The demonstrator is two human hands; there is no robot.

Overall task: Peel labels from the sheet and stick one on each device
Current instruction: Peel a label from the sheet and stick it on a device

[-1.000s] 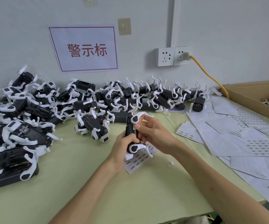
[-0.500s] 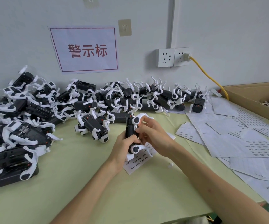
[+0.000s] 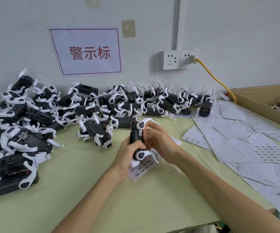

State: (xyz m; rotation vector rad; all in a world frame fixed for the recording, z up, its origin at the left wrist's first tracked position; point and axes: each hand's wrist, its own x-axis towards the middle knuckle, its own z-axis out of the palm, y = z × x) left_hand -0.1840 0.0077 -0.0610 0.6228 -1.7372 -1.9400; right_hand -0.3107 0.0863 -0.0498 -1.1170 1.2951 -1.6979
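A white sign point(image 3: 87, 52) with red characters and a red border hangs on the wall above the desk's back edge. Right of it sit two sockets point(image 3: 179, 59); a yellow cable point(image 3: 214, 78) runs from the right one down behind a cardboard box point(image 3: 260, 101) at the desk's right edge.

Head view (close); facing forward-down.

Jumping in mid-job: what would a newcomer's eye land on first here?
The heap of black-and-white devices along the wall at left and centre. Next, mid-table, the left hand gripping one device upright while the right hand presses a label onto its side. Label sheets litter the right.
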